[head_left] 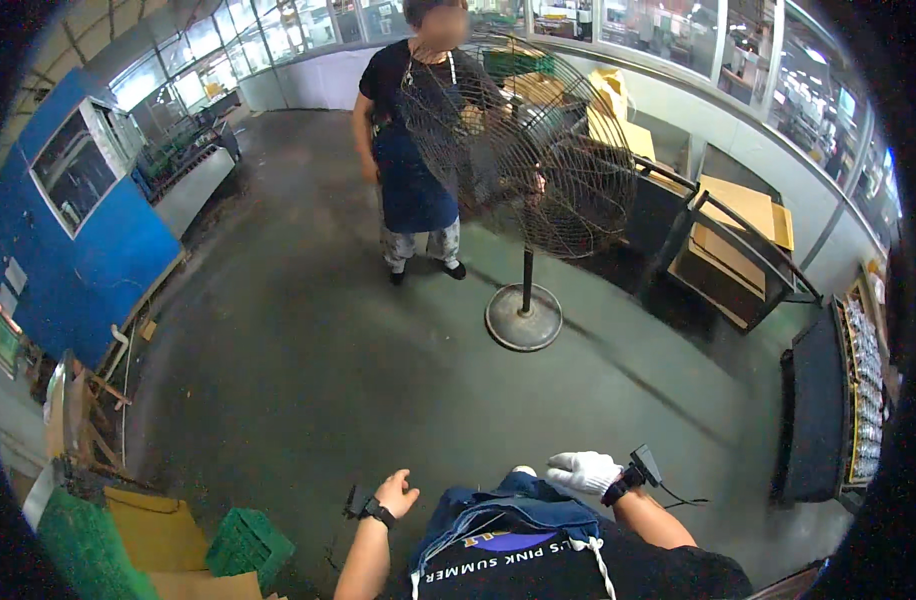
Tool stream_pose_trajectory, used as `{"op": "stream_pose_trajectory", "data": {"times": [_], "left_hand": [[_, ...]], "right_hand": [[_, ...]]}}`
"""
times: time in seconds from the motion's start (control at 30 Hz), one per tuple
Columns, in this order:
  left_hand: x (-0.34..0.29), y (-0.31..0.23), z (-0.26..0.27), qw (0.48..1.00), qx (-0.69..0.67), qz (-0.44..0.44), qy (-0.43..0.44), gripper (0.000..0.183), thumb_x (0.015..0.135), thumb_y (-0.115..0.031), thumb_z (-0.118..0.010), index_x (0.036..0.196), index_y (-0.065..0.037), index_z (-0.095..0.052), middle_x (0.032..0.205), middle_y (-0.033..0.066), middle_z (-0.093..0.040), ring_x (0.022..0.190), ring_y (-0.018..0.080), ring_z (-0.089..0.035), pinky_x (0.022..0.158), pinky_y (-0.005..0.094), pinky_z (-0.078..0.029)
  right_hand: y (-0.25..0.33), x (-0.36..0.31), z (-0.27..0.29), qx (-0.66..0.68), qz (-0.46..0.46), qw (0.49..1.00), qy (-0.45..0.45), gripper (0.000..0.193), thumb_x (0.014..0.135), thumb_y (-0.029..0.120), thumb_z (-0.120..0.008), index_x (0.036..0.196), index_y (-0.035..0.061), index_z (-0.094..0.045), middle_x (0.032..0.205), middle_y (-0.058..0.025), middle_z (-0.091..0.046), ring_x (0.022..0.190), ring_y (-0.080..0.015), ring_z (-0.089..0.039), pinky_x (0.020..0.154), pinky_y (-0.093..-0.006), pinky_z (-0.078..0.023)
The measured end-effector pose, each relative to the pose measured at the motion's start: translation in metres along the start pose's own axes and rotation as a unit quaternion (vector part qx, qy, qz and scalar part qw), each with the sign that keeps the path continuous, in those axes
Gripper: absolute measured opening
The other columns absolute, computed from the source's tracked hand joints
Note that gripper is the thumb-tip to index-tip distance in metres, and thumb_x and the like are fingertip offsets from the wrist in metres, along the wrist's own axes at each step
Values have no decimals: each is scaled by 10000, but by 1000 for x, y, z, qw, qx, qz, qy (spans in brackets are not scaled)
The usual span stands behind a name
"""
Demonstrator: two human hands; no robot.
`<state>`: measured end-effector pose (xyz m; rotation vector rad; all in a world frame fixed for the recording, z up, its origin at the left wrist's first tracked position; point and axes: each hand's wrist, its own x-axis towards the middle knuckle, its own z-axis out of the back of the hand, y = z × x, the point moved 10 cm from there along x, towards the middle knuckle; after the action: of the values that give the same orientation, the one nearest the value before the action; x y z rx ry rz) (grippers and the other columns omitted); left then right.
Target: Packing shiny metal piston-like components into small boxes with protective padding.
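Observation:
My left hand (396, 494) is bare and held out in front of me at the left, fingers loosely bent and apart, with nothing in it. A white knitted glove covers my right hand (586, 471), whose fingers stretch out toward the middle beside my blue denim apron (508, 512). That hand also looks free of any object. Each wrist carries a black strap with a small dark device; the right device (645, 465) has a thin cable hanging from it.
Ahead stands a large caged floor fan (568, 150) on a round base (524, 318). A person in a dark apron (413, 180) is beside it. Cartons on a cart (738, 255), a rack of shiny parts (866, 400), green crates (250, 548) and a blue booth (58, 240) line the sides.

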<state>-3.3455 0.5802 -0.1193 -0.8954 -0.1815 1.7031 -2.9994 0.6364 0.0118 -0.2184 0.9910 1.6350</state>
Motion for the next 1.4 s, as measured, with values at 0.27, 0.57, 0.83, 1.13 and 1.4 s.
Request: {"op": "stream_pose_trajectory", "data": {"times": [0.27, 0.57, 0.83, 1.13, 1.4], "left_hand": [[-13, 34, -22, 995, 21, 73, 66, 615, 755, -346, -633, 1255, -44, -440, 1063, 147, -586, 1002, 287, -556, 857, 377, -447], [9, 23, -49, 991, 31, 33, 129, 589, 759, -334, -628, 1245, -49, -458, 1070, 154, -584, 1010, 285, -555, 867, 367, -446], [20, 13, -61, 995, 51, -46, 73, 581, 738, -359, -661, 1203, -58, -486, 951, 116, -618, 906, 284, -591, 783, 378, -472], [14, -32, -104, 979, 101, -32, 173, 613, 741, -361, -620, 1226, -20, -463, 1089, 180, -581, 1008, 303, -564, 861, 380, -455], [48, -173, -205, 929, 188, -202, 248, 565, 765, -337, -610, 1219, -30, -475, 1143, 207, -551, 1072, 336, -527, 920, 401, -419]], "right_hand": [[7, 23, 14, 18, -14, 1000, 4, 512, 862, 466, -472, 1233, 116, -517, 1031, -90, -647, 875, -186, -642, 829, -324, -468], [-10, 5, -14, 13, -57, 997, 44, 530, 858, 499, -459, 1229, 126, -523, 1190, -114, -568, 1097, -277, -537, 934, -352, -401], [-49, -6, -40, 36, -97, 993, 51, 576, 834, 551, -436, 1236, 147, -515, 1183, -125, -569, 1098, -302, -532, 928, -375, -407], [-75, -27, -15, 40, -28, 999, -4, 550, 856, 506, -438, 1242, 120, -501, 1203, -133, -553, 1107, -300, -525, 934, -374, -402], [-192, -97, -21, 115, -121, 984, -55, 529, 825, 519, -449, 1202, 159, -538, 1160, -108, -585, 1082, -292, -542, 906, -364, -416]]}}
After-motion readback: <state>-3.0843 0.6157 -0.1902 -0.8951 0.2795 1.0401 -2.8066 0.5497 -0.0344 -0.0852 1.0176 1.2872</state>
